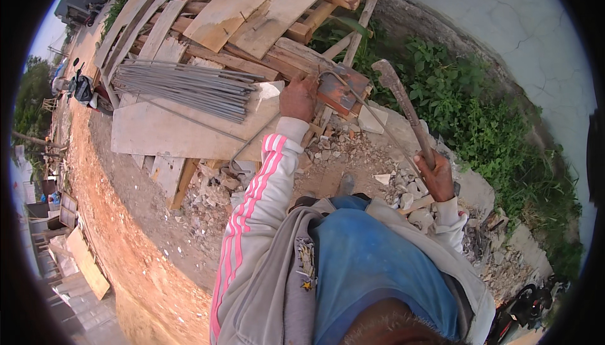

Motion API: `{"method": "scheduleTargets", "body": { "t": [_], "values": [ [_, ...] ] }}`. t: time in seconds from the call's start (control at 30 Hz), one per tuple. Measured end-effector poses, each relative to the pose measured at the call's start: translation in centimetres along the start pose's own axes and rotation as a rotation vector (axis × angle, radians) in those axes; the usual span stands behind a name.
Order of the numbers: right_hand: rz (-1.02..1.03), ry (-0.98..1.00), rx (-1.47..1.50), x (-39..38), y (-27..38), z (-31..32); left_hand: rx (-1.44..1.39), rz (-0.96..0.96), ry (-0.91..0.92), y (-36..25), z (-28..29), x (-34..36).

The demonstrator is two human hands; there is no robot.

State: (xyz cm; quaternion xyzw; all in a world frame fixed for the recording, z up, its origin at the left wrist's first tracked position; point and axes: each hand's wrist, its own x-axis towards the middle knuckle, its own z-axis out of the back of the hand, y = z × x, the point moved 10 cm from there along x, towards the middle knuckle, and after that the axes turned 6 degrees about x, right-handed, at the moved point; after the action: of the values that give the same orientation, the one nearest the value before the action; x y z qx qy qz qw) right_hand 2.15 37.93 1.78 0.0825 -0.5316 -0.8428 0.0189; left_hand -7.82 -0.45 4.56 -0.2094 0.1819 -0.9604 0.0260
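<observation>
My right hand (437, 178) is wrapped round a thick, rusty metal bar (406, 107) with a hooked, wrench-like head, which points away from me. A thin steel rod (375, 113) runs from beside that hand to a wooden block (340, 93) topped with dark metal. Its far end curls into a bend at the block. There my left hand (299, 97) has its fingers closed at the rod's bent end; the exact grip is partly hidden. Left of this hand, a bundle of straight steel rods (189, 86) lies on a plywood sheet (164, 134).
Another bent rod (242, 146) hangs over the sheet's near edge. Planks and boards (252, 14) are piled beyond. Broken rubble (403, 187) covers the ground by my feet. Green weeds (454, 93) grow along a pale wall (504, 17) at right. A motorbike (85, 90) stands far left.
</observation>
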Motion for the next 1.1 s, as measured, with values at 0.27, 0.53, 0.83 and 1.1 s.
{"method": "scheduleTargets", "body": {
  "t": [0.27, 0.53, 0.83, 1.1],
  "values": [
    [0.097, 0.061, -0.498, 3.9, 0.7, 4.5, -0.015, -0.034, -0.019, -0.1, 0.1, -0.3],
    [0.110, 0.258, -0.718, 11.6, 2.7, 5.0, -0.011, 0.006, 0.007, 0.1, 0.0, -0.5],
    [0.479, 0.310, -0.918, 18.6, 3.3, 4.7, -0.044, 0.038, 0.051, 0.4, -0.2, -0.5],
    [0.574, 0.298, -0.919, 20.4, 2.6, 4.2, -0.074, 0.034, 0.083, 0.3, -0.3, -0.4]
  ]
}}
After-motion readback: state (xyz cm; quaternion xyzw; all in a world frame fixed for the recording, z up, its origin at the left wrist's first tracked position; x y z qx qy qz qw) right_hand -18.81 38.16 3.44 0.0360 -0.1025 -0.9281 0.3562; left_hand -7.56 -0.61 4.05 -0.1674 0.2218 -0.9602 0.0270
